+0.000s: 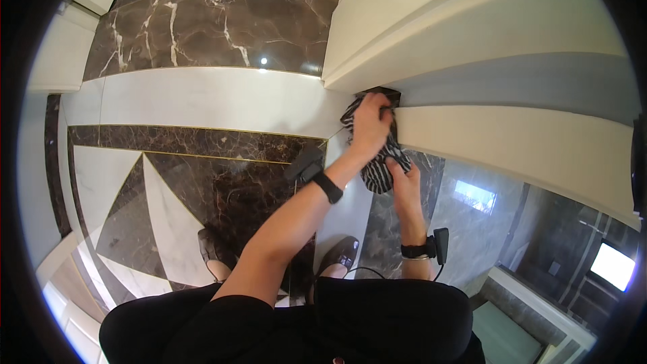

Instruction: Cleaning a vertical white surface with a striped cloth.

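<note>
A black-and-white striped cloth is bunched between my two hands, low beside the base of a cream door frame. My left hand grips its far end with bent fingers, close to a dark marble block at the foot of the frame. Thumb on top, my right hand holds the near part of the cloth. Part of the dark block is hidden behind my left hand and the cloth.
Cream panelling rises at the upper right. White marble and brown veined marble cover the floor. My shoes stand below my arms. A bright screen or window shows at the lower right.
</note>
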The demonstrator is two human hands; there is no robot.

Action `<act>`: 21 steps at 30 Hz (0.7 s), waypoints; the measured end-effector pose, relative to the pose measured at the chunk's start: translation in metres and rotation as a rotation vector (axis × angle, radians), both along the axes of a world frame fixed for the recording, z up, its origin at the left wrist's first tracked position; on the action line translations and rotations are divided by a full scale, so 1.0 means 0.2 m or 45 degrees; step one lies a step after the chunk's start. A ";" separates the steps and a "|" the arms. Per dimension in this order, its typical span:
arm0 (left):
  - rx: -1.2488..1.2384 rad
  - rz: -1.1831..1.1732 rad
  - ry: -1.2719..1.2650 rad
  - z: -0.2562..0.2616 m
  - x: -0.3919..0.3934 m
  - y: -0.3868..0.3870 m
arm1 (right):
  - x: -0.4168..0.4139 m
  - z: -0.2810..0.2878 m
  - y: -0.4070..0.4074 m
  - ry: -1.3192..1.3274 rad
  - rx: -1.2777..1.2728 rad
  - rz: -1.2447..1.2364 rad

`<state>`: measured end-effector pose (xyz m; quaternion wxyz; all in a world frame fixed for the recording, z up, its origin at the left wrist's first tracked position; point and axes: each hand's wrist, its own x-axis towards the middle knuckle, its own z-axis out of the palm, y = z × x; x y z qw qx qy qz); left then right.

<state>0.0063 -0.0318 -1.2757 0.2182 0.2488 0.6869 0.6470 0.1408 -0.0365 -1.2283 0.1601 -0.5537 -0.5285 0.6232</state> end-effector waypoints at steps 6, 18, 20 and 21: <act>-0.254 -0.168 -0.238 -0.18 0.00 0.04 | 0.02 -0.06 0.02 0.045 0.011 0.009; -0.258 -0.278 -0.466 -0.22 -0.02 0.03 | 0.03 -0.07 0.02 0.081 -0.014 -0.007; -0.262 -0.273 -0.471 -0.22 -0.01 0.04 | 0.03 -0.06 0.02 0.072 -0.007 -0.003; -0.261 -0.267 -0.472 -0.22 -0.01 0.04 | 0.03 -0.06 0.02 0.084 -0.005 -0.009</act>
